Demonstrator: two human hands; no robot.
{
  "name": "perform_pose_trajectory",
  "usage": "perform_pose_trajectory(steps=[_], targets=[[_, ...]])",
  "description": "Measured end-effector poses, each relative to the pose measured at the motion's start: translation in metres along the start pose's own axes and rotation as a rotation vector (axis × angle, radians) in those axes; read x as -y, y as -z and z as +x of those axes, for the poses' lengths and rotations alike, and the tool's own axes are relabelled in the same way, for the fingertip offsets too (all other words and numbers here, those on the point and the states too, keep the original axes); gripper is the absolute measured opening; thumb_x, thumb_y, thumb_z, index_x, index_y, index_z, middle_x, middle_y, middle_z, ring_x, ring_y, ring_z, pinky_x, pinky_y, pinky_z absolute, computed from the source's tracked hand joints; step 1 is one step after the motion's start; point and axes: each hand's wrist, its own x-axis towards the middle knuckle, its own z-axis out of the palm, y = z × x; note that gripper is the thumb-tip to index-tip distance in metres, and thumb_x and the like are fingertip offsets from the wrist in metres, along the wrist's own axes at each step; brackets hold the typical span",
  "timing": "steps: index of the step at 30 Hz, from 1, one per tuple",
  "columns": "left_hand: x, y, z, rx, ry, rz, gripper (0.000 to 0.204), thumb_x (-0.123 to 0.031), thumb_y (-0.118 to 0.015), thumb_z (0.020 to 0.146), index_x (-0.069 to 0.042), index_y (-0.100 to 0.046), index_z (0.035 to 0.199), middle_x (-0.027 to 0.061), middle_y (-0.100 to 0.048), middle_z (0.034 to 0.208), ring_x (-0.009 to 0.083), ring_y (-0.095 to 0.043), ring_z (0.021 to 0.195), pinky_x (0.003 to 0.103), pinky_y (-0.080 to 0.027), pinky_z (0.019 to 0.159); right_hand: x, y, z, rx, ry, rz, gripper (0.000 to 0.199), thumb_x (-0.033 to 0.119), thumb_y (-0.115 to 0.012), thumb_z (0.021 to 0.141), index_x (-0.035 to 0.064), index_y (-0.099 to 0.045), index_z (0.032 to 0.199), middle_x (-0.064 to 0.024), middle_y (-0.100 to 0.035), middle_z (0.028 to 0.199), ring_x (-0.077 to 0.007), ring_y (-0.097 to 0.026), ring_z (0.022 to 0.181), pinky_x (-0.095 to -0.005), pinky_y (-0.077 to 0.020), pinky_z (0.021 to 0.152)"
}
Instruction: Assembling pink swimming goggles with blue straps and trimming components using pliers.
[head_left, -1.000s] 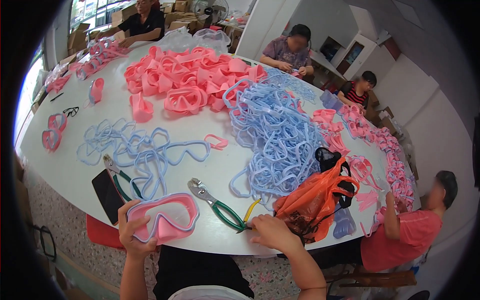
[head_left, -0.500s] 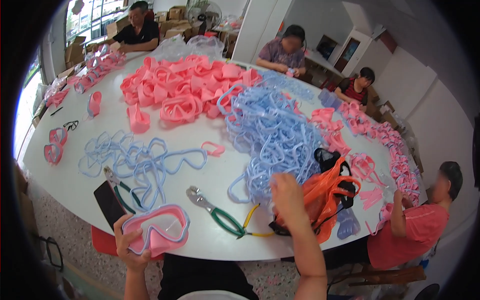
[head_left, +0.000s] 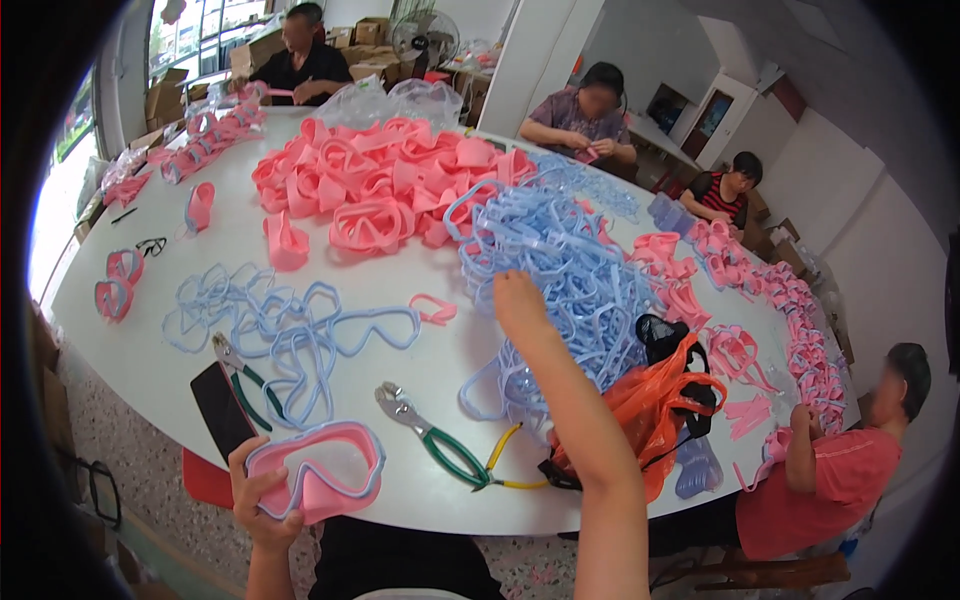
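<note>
My left hand (head_left: 258,502) grips a pink swim mask with a pale blue rim (head_left: 322,478) at the table's near edge. My right hand (head_left: 520,298) reaches out over the big heap of pale blue mask frames (head_left: 570,255); its fingers are at the heap's near side, and whether they hold a frame is hidden. Green-handled pliers (head_left: 438,446) lie on the white table (head_left: 140,350) between my arms. A pile of pink mask skirts (head_left: 380,185) lies farther back.
A dark phone (head_left: 222,410) and a second pair of pliers (head_left: 240,372) lie by loose blue frames (head_left: 290,335) at the left. An orange bag (head_left: 650,415) sits at the right. Several other people work around the table's far and right sides.
My right hand left the near edge and stretched forward to the blue frame heap. My left hand kept the pink mask, drawing it slightly lower.
</note>
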Motion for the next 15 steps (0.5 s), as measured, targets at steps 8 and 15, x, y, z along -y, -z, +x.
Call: perform_pose_trajectory(steps=[8,15], targets=[[-0.003,0.008,-0.001,-0.036,0.058,0.002,0.055,-0.059,-0.071,0.075,-0.009,-0.067,0.100,0.0245,-0.053,0.120,0.0352,-0.058,0.106,0.044,-0.050,0.087,-0.013,-0.022,0.023,-0.066,0.151,-0.141,0.009,0.009,-0.059,0.080,0.0047,-0.062,0.087,-0.0117,-0.064,0.094,-0.0305,-0.065,0.088,-0.0376,-0.0573,0.071],[-0.001,0.010,0.003,-0.040,0.037,0.017,0.054,-0.057,-0.072,0.075,-0.010,-0.067,0.100,0.0243,-0.053,0.120,0.0352,-0.058,0.106,0.044,-0.050,0.087,-0.038,0.025,0.033,-0.360,-0.297,0.461,0.017,0.019,-0.060,0.091,0.0034,-0.058,0.085,-0.0105,-0.069,0.078,-0.0220,-0.068,0.075,-0.0393,-0.0502,0.059]])
